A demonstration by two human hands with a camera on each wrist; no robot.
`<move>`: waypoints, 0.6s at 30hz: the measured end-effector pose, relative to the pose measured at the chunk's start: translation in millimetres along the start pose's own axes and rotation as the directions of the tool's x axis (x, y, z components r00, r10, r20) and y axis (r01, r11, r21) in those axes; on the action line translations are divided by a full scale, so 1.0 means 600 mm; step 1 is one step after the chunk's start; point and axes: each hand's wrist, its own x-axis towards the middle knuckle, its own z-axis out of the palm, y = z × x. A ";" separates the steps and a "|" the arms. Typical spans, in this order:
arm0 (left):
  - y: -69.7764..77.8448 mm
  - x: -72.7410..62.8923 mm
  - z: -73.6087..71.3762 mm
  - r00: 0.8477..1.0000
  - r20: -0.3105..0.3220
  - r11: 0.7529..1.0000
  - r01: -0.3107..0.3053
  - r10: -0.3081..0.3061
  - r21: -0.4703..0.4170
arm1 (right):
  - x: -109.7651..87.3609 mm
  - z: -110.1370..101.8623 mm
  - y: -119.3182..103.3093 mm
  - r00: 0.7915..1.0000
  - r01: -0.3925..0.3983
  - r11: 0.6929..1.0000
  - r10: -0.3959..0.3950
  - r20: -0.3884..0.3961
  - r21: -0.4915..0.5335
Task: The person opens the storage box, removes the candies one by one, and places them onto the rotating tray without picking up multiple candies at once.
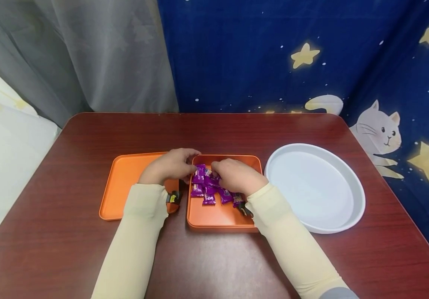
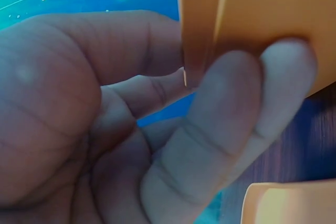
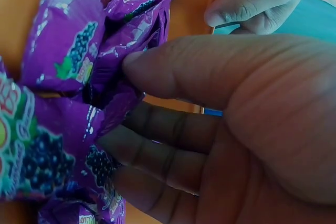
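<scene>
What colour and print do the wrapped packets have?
The packets are purple, printed with dark grapes; the right wrist view shows it best.

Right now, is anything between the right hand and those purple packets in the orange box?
No, nothing visible is. The right hand reaches into the open orange box, and its fingers touch the purple grape-print packets. The left hand holds the box's left side, out of the way.

In the head view, the right hand (image 1: 238,175) partly hides the purple packets (image 1: 209,182).
</scene>
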 end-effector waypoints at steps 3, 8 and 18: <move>0.002 -0.001 0.000 1.000 0.004 1.000 0.002 -0.002 0.006 | 0.001 0.000 0.001 1.000 0.003 1.000 -0.003 0.003 0.001; 0.004 -0.002 -0.001 1.000 0.000 1.000 0.000 0.000 0.023 | 0.003 -0.002 0.001 1.000 -0.003 1.000 0.003 -0.002 -0.011; 0.004 -0.002 -0.001 1.000 0.013 1.000 0.006 -0.007 0.017 | -0.006 -0.013 0.001 1.000 0.008 1.000 -0.008 0.002 -0.023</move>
